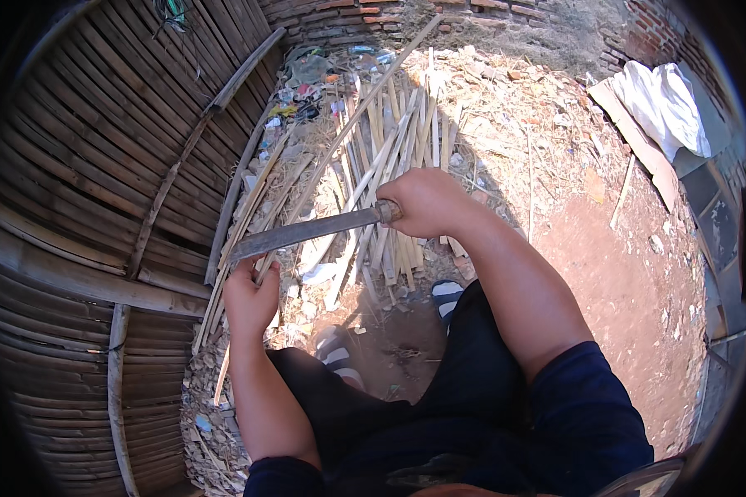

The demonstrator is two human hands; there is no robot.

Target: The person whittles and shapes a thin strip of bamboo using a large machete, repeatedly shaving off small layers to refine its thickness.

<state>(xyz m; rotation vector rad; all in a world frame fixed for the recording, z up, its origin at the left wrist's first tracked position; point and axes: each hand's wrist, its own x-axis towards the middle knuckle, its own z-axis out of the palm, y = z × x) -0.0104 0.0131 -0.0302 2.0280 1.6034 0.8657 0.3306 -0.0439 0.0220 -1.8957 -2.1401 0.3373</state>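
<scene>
My right hand (427,201) is wrapped round the handle of a machete (307,230). Its long, flat, dull-grey blade points left, and the tip lies just above the fingers of my left hand (251,300). Those fingers are closed on the near end of a long bamboo strip (373,93). The strip slants away to the upper right, passing beneath the blade and over a loose pile of pale split bamboo strips (402,157) on the ground. The blade hides a short part of the strip.
A wall of dark bamboo slats (83,166) stands close on my left, with more strips (253,199) along its foot. A brick wall (506,21) closes the far side. Rubbish (302,87) lies in the far left corner. A white sack (659,108) is at far right.
</scene>
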